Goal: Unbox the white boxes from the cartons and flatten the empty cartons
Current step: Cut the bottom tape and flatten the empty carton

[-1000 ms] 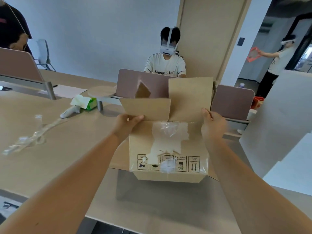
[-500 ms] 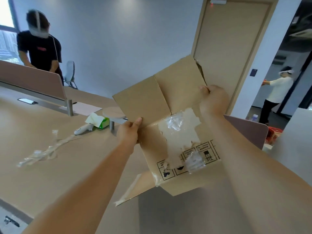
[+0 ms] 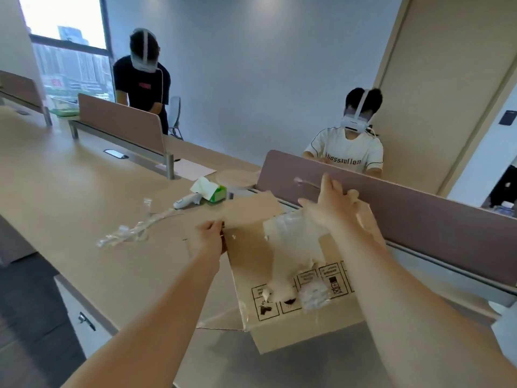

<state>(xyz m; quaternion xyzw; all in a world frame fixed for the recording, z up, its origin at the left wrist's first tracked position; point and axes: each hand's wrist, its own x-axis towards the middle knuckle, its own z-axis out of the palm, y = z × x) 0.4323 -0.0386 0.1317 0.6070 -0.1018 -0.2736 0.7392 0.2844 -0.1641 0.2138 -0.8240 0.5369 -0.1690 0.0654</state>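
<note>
Flattening step: my left hand [image 3: 208, 238] pinches the carton [image 3: 282, 264] wall at its left corner, right hand [image 3: 328, 210] w/ fingers spread above it, carton near the desk's [image 3: 70, 197] front edge; next, I'd judge, press panels flat.

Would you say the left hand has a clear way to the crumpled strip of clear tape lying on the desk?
Probably yes: the tape lies on bare desk just left of the left hand, nothing between them. But that hand grips the carton edge and must release it first.
</note>
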